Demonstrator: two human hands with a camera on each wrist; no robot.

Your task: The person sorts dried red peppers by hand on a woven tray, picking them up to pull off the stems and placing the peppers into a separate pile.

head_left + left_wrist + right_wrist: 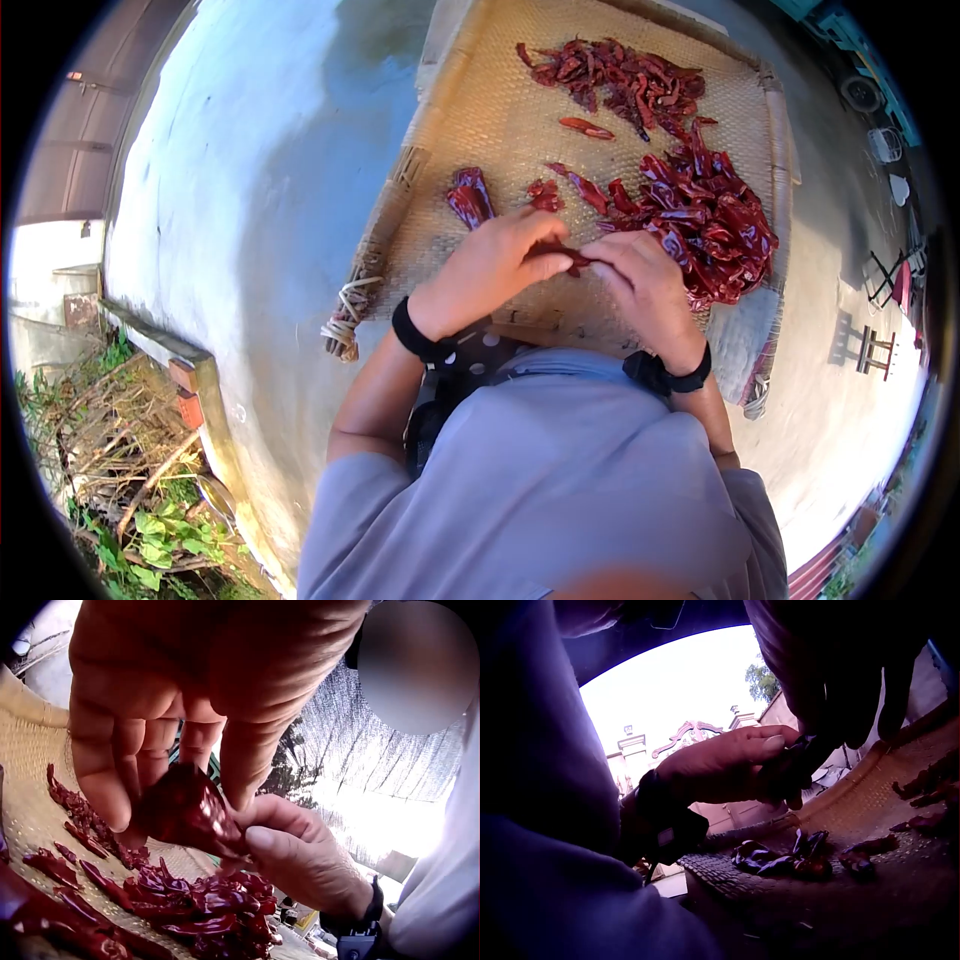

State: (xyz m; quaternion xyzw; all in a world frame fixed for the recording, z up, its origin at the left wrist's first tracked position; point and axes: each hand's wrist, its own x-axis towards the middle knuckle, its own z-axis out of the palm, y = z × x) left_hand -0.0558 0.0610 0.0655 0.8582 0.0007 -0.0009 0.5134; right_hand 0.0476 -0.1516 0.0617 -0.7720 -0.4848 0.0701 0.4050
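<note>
Both hands meet over the near part of a woven tray (470, 110). The left hand (497, 262) grips a dark red dried chili (191, 814) between thumb and fingers. At the chili's other end, the right hand (645, 290) pinches the tip with thumb and forefinger, clear in the left wrist view. Close to the right hand lies a large pile of glossy red chilies (715, 225). Beyond the left hand are a small group of chilies (470, 198) and a short piece (545, 195). In the right wrist view the held chili is dark and partly hidden by fingers.
A second pile of darker chilies (630, 80) lies at the tray's far side, with a single chili (587, 128) below it. Pale concrete ground (290, 200) surrounds the tray. Plants and dry branches (150, 480) are at the lower left, a small stool (876, 353) at the right.
</note>
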